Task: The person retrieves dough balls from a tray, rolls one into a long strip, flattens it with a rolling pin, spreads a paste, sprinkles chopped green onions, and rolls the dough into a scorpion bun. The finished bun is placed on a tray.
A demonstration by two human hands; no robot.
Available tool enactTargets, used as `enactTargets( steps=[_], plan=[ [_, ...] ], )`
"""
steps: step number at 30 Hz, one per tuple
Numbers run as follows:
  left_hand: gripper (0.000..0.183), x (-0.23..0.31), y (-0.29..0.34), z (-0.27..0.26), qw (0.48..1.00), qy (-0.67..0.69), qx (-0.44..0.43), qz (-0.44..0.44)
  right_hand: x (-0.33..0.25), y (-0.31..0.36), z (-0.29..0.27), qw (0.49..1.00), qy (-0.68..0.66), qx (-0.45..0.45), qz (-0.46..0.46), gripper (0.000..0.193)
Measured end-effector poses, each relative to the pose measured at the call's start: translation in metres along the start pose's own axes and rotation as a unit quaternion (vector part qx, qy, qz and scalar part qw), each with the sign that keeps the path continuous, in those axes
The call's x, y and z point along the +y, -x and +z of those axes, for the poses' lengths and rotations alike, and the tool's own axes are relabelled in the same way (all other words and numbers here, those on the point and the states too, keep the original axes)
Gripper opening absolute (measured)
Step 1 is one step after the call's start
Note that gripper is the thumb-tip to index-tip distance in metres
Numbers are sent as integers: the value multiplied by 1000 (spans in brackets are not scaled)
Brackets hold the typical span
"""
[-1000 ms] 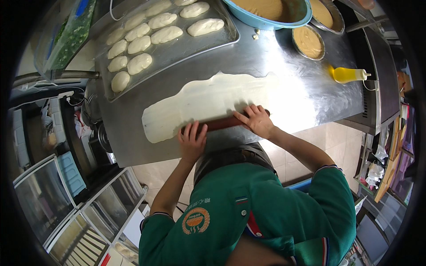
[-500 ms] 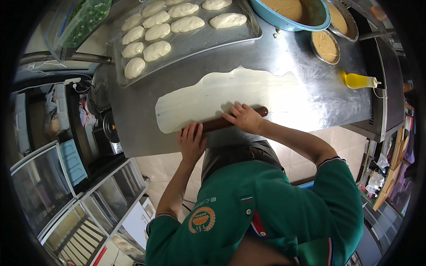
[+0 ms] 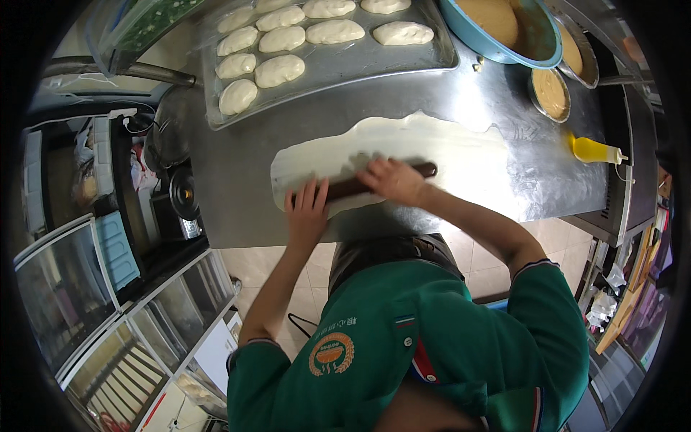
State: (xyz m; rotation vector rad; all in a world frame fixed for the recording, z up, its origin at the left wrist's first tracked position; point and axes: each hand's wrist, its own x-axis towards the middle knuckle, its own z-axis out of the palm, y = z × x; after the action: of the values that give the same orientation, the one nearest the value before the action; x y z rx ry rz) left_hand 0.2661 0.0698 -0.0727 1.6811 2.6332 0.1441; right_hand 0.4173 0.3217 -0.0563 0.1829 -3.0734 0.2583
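Toward the counter's (image 3: 234, 173) near edge, a rolling pin (image 3: 347, 189) lies on the dough sheet (image 3: 461, 151), long axis roughly parallel to that edge, beneath left hand (image 3: 308, 209) and right hand (image 3: 392, 180); each grip spread, unclenched; left nearer the edge.

The dark rolling pin (image 3: 348, 189) has been pushed forward, away from the body, further onto the flattened dough sheet (image 3: 403, 142); a strip of dough is now exposed along the pin's near side. The pin has also been carried leftward: the left hand (image 3: 308, 205) has been brought closer to the sheet's left edge, and the right hand (image 3: 394, 180) has been shifted the same way.
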Motion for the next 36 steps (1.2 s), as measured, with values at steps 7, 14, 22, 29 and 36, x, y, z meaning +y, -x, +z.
enactTargets(
  steps=[7, 14, 22, 29, 36],
  plan=[
    [76, -45, -231, -25, 986, 35, 161, -31, 91, -100, -12, 998, -4, 23, 66, 60],
    [79, -39, -180, -33, 996, 61, 58, -21, 51, -108, -13, 999, -18, -9, 37, 59],
    [72, -81, -197, -16, 984, 77, 162, -2, 14, -138, 9, 997, -35, 18, 69, 53],
    [72, -47, 50, -26, 998, 56, 0, 3, -107, -74, 41, 998, 18, 36, -50, 43],
    [49, 31, -33, -25, 987, 57, 21, 151, -5, 21, -15, 998, -16, 56, -36, 30]
  ],
)
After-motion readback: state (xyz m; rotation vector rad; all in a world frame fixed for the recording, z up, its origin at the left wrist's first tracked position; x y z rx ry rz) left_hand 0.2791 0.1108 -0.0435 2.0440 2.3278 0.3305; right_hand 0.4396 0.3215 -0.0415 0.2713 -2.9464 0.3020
